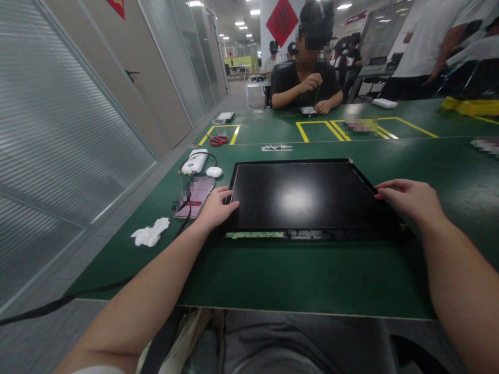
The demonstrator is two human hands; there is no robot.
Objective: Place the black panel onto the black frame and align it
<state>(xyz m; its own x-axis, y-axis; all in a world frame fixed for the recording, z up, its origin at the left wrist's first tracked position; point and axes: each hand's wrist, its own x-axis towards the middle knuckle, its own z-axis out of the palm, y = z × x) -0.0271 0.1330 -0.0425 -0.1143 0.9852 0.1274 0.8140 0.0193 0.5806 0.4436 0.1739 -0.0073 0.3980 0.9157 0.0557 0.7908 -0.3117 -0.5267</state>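
Observation:
A flat black LCD panel [273, 195] lies in a thin dark frame on the green table, a light glare on its face. Along its near edge runs a strip of green circuit board [255, 235]. My left hand [218, 208] grips the panel's left edge, thumb on top and fingers curled at the side. At the right edge, the fingertips of my right hand [411, 200] pinch the rim. What lies under the fingertips is hidden.
Left of the panel are a phone [198, 196], a white power bank [195, 162] with a cable, a white earbud case [214, 172] and crumpled tissue [151, 232]. Red scissors [219, 140] and small screws on a strip [276, 148] lie beyond. A person [307, 83] works opposite.

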